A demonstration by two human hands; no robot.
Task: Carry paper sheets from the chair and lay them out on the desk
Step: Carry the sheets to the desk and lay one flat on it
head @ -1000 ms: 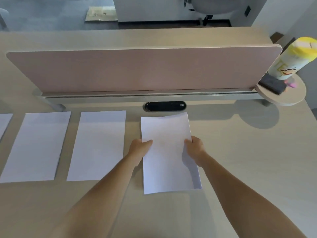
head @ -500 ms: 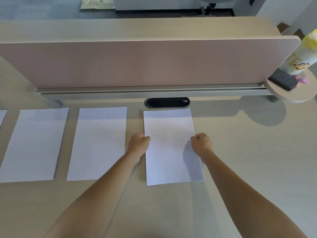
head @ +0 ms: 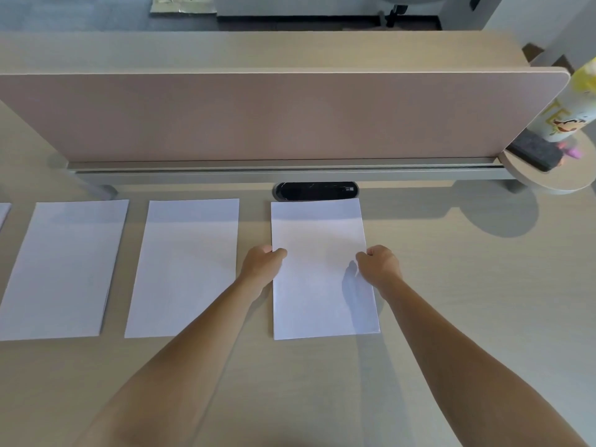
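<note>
So we've got a white sheet of paper [head: 317, 269] lying flat on the light wood desk [head: 467, 301], its far edge just below the black cable slot [head: 315, 191] under the pink divider panel [head: 274, 117]. Our left hand [head: 260, 265] is curled at the sheet's left edge with the thumb lying over the top of the paper, looks like it's pinching that edge. Our right hand [head: 380, 265] is doing the same on the right edge, fingers curled in, thumb on the paper. Both sit about halfway down the sheet's length.

To the left there's a second sheet [head: 183, 267] and a third sheet [head: 64, 269], all in a row with gaps between them, none touching. A sliver of a fourth sheet [head: 4, 211] pokes in at the left border.

Far right, a little round shelf [head: 554, 182] holds a yellow-topped bottle [head: 571, 108] and a dark eraser block [head: 537, 153] right beside it.
</note>
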